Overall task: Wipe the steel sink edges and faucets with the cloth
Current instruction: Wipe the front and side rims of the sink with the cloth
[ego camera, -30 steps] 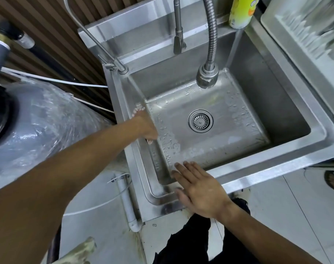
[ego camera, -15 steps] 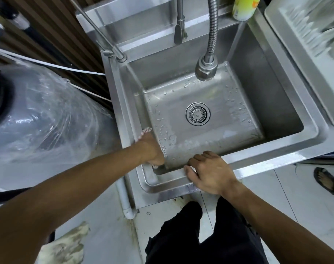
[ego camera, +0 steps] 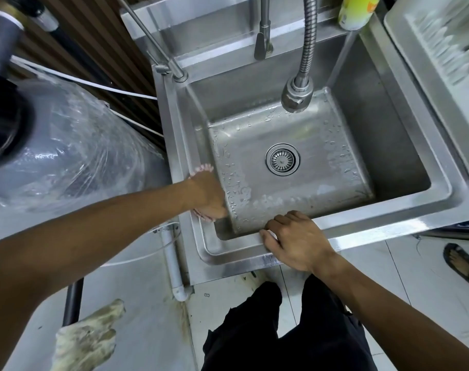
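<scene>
A steel sink (ego camera: 426, 210) fills the middle of the view, its basin wet with droplets. My left hand (ego camera: 208, 195) presses a pinkish cloth (ego camera: 201, 167) against the sink's left inner wall near the front left corner; the cloth shows only above and below the fingers. My right hand (ego camera: 295, 239) rests on the front rim with its fingers curled over the edge. A flexible spray faucet (ego camera: 297, 93) hangs over the basin. A slim tap (ego camera: 262, 48) stands at the back ledge, and a thin angled spout (ego camera: 178, 72) rises from the back left corner.
A plastic-wrapped grey tank (ego camera: 67, 156) stands left of the sink. A yellow-green bottle (ego camera: 356, 12) sits on the back ledge, a white dish rack (ego camera: 442, 49) at the right. A dirty rag (ego camera: 86, 341) lies on the floor, and another person's sandalled foot (ego camera: 460, 263) is at the right.
My left hand slid with the cloth along the left wall toward the front corner. My right hand went from flat on the front rim to fingers curled over its edge.
</scene>
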